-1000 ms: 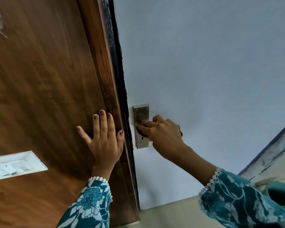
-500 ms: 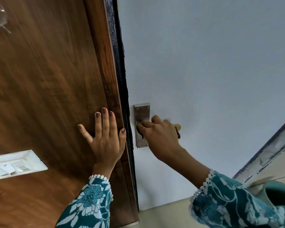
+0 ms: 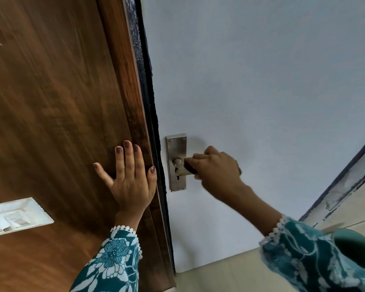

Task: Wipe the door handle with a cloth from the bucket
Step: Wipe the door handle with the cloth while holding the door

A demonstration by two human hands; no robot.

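Right hand (image 3: 216, 171) slid outward along door handle (image 3: 182, 168), clenching dark cloth (image 3: 190, 167) — left hand (image 3: 131, 175) flat, fingers spread, by door edge (image 3: 133, 102)

A white door (image 3: 261, 91) carries a metal plate (image 3: 176, 148) with the handle (image 3: 180, 167).

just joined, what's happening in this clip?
A person is cleaning a door handle. The right hand is closed around the handle with a dark cloth showing under the fingers, just off the metal backplate. The left hand lies flat and open against the wooden door, apparently steadying it.
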